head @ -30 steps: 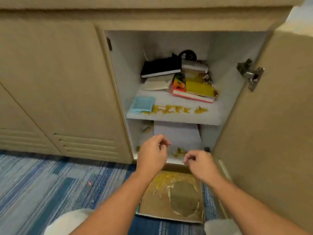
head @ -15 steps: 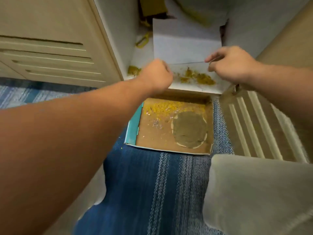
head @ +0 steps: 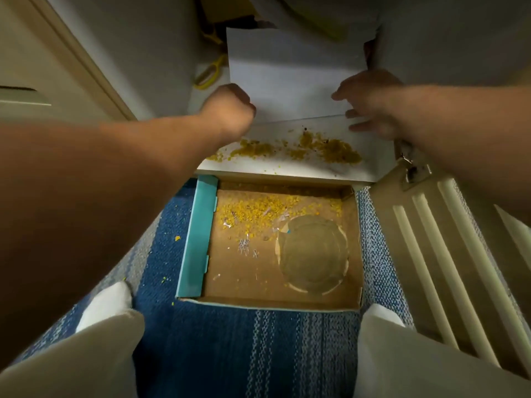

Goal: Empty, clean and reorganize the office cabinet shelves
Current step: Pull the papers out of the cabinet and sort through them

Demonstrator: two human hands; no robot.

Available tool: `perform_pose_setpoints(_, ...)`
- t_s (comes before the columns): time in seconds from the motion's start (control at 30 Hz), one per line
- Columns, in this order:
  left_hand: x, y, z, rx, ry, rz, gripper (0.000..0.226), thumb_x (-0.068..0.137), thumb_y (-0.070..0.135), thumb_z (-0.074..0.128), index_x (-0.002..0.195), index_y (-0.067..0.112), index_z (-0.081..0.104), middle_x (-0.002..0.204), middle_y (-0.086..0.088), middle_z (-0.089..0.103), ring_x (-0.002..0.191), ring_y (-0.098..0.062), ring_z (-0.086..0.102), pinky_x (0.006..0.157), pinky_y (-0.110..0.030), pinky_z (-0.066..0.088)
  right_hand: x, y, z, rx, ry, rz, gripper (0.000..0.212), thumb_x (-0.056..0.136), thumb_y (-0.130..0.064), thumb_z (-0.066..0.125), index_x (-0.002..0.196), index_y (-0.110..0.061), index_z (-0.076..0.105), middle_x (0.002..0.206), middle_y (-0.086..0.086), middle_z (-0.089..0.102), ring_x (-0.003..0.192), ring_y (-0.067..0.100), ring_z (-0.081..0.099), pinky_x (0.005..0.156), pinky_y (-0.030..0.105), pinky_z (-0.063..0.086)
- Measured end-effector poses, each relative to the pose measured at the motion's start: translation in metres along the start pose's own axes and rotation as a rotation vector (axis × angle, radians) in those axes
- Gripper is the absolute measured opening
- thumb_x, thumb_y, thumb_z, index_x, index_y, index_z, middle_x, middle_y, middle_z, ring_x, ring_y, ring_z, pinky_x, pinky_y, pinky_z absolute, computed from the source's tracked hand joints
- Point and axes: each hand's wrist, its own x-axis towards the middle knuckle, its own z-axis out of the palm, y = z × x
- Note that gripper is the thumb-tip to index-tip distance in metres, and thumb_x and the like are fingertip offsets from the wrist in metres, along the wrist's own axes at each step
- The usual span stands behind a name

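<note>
While the left hand (head: 230,109) grips the white paper sheet's (head: 290,73) left edge in a closed fist, yellow crumbs (head: 290,150) lie on the bottom shelf (head: 370,168) before it; the right hand (head: 370,103) pinches its right edge, fingers partly spread.

Crumbs (head: 290,149) on shelf (head: 370,168), box (head: 198,234) below.

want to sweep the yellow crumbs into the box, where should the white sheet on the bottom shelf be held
Hold the white sheet at its two near corners, coming from the front, as the left hand and right hand do. Its straight near edge sits just behind the crumbs, and the box lies below the shelf lip.
</note>
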Motion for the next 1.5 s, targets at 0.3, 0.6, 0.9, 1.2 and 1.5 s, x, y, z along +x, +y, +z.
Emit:
perform_pose_setpoints(0.3,0.070,-0.025,0.023,-0.066,0.055,-0.086,0.018,0.095,0.027,0.052,0.109,0.036,0.058,0.107,0.000,0.068,0.101,-0.028,0.066,0.097,-0.035,0.050,0.046,-0.010,0.008,0.412,-0.166,0.092,0.008,0.099,-0.014,0.055,0.105,-0.019,0.056,0.128,0.003,0.055,0.106,0.021,0.063,0.078,0.036,0.055)
perform_pose_setpoints(0.6,0.095,-0.022,0.036,-0.204,0.075,-0.074,0.045,0.099,0.013,0.051,0.142,0.005,0.044,0.148,-0.011,0.045,0.138,-0.029,0.042,0.098,-0.029,0.041,0.077,-0.036,0.027,0.517,-0.245,0.017,0.024,0.096,0.002,0.049,0.104,-0.018,0.058,0.120,0.003,0.062,0.100,0.020,0.070,0.065,0.033,0.059)
perform_pose_setpoints(0.9,0.119,-0.012,0.027,-1.031,0.156,-0.195,0.036,0.098,-0.011,0.041,0.119,0.009,0.063,0.109,-0.008,0.064,0.096,-0.023,0.066,0.070,-0.025,0.061,0.099,-0.067,0.054,0.623,-0.322,-0.032,0.023,0.097,0.004,0.044,0.098,-0.014,0.057,0.115,0.010,0.063,0.104,0.021,0.065,0.076,0.035,0.057)
perform_pose_setpoints(1.2,0.108,0.002,0.019,-1.092,0.043,-0.194,0.043,0.080,-0.016,0.049,0.109,0.010,0.066,0.110,-0.013,0.061,0.103,-0.030,0.061,0.091,-0.041,0.057,0.118,-0.083,0.069,0.673,-0.244,0.015,0.043,0.086,0.005,0.050,0.127,-0.007,0.058,0.138,0.014,0.052,0.117,0.023,0.060,0.076,0.039,0.059)
perform_pose_setpoints(1.5,0.115,-0.006,0.006,-1.213,0.095,-0.162,0.043,0.084,0.041,0.070,0.116,0.012,0.064,0.118,-0.011,0.069,0.106,-0.029,0.068,0.097,-0.043,0.054,0.090,-0.058,0.062,0.664,-0.164,-0.086,0.016,0.086,-0.006,0.051,0.095,-0.016,0.060,0.126,0.000,0.061,0.108,0.015,0.064,0.076,0.037,0.058)
